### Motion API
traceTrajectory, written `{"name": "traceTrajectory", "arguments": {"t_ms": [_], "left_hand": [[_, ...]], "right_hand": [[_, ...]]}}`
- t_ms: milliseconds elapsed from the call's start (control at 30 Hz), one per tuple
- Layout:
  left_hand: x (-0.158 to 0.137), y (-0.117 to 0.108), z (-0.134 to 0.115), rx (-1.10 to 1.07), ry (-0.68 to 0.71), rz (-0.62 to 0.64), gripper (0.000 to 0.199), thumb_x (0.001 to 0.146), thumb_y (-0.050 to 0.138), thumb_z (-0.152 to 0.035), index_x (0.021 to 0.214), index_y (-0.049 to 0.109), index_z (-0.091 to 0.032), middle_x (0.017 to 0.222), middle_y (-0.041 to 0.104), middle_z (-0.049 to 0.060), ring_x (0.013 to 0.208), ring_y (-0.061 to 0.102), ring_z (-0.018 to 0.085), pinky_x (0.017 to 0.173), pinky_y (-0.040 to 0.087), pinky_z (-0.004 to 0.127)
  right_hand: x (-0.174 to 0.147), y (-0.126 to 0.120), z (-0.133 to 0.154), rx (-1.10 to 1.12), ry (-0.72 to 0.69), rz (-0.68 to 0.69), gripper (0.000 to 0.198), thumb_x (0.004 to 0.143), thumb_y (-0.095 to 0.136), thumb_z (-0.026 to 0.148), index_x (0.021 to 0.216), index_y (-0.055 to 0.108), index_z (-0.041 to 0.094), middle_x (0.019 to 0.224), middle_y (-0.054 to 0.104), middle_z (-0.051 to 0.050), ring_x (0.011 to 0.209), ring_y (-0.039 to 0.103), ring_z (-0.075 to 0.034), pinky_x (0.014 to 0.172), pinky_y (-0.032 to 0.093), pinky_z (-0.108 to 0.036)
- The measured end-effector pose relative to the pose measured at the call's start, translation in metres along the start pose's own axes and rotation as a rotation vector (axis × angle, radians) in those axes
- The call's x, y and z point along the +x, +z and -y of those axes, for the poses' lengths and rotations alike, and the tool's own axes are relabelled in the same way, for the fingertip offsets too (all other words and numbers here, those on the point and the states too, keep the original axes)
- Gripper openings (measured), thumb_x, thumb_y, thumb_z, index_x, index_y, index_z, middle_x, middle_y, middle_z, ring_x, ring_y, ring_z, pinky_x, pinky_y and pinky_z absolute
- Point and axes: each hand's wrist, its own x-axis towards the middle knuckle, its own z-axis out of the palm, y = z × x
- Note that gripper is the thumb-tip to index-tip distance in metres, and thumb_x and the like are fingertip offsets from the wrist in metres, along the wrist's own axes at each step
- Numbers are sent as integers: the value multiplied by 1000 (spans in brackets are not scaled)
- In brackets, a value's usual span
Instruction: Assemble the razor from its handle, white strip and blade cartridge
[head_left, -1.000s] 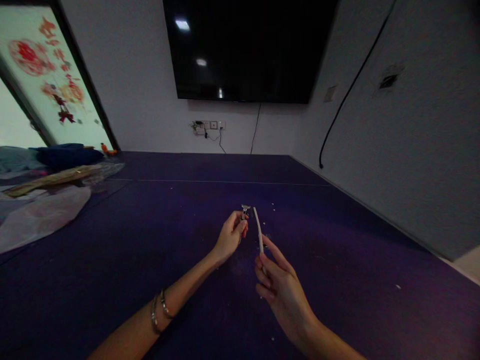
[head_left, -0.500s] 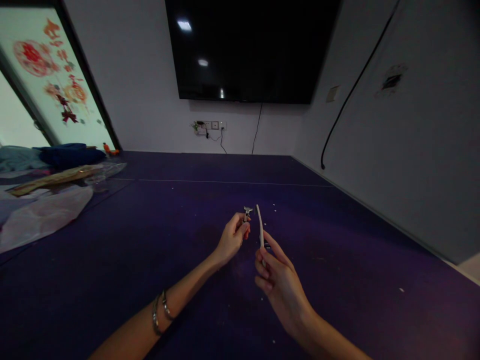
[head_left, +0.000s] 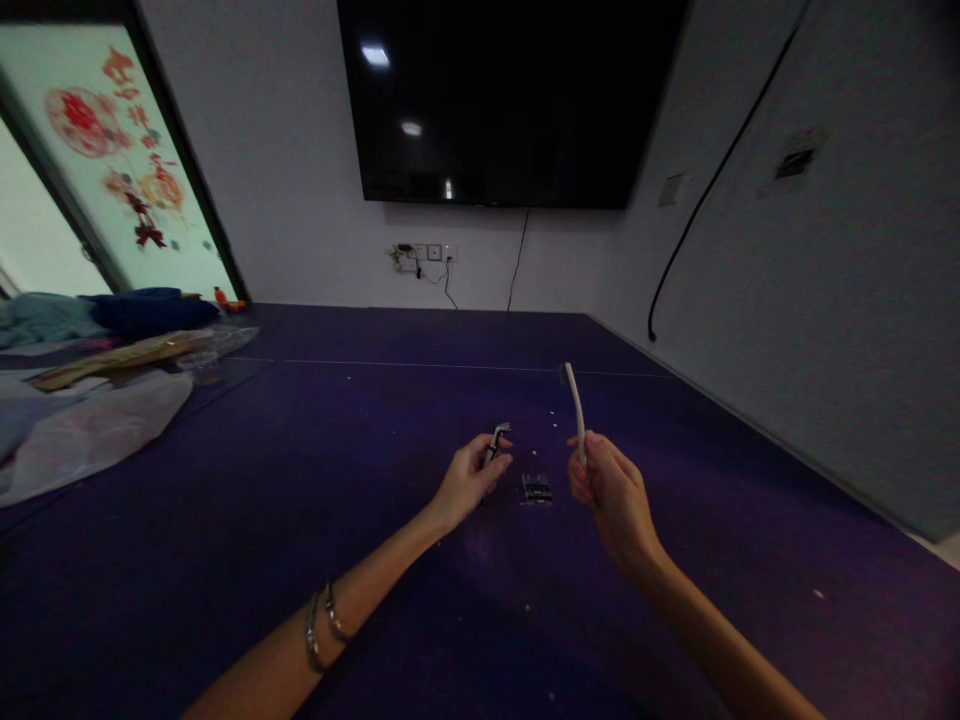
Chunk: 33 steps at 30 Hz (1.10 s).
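My left hand [head_left: 466, 482] is closed around a small razor [head_left: 493, 446] with a dark handle and a silver head that points up and right. In my right hand [head_left: 611, 490], pinched between thumb and fingers, a white toothbrush [head_left: 577, 405] stands nearly upright. Its dark bristles face left, apart from the razor. Between the two hands, a small black-and-clear flat piece [head_left: 536, 489] lies on the purple surface [head_left: 337, 590]; its exact kind is too small to make out.
Small white bits [head_left: 818, 594] are scattered over the surface. At the far left lie clear plastic bags [head_left: 97, 435], a long yellowish packet [head_left: 124, 360] and dark blue cloth [head_left: 154, 313]. A black cable [head_left: 694, 215] hangs along the right wall, and a television [head_left: 510, 100] is mounted ahead.
My right hand has moved right and up with the toothbrush, away from the razor. The razor has turned in my left hand, its head now facing right. The flat black-and-clear piece is uncovered.
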Motion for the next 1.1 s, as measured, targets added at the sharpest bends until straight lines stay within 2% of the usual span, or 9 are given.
{"name": "traceTrajectory", "arguments": {"t_ms": [200,300,400,600,733,1100], "left_hand": [[-2,3,0,-118,14,41,24,82,51,-37,86,37,-19,68,57,-2,47,46,7,44,34,20],[-4,5,-2,-152,24,63,21,82,51,-35,83,39,-18,73,59,1,52,51,8,49,38,21],[-5,7,-5,-162,12,32,20,82,52,-33,85,42,-16,72,59,1,54,51,8,52,38,22],[-6,8,-4,-130,-29,-24,19,80,53,-33,84,45,-16,66,55,-1,52,47,7,48,31,20],[-6,9,-3,-152,-50,1,22,78,54,-35,84,46,-16,65,53,-3,51,46,7,49,32,20],[-8,12,1,-183,-40,54,21,79,53,-34,85,46,-16,61,50,-4,50,46,7,51,34,21]], "right_hand": [[38,-40,8,-454,-70,118,36,76,55,51,72,61,15,50,43,4,42,34,-7,39,23,-22],[46,-53,19,-650,-79,181,37,74,56,52,65,60,15,49,44,3,44,37,-8,42,25,-22],[47,-57,28,-776,-91,239,39,72,57,52,57,57,16,47,43,3,44,36,-8,43,25,-23],[37,-46,28,-799,-98,325,36,74,56,50,61,62,17,47,44,3,44,36,-8,44,25,-23],[36,-45,23,-780,-72,376,34,74,58,49,65,64,17,47,45,3,45,37,-9,44,25,-23],[37,-47,25,-755,-92,367,31,73,59,45,61,63,17,48,46,3,45,38,-9,45,25,-23]]}}
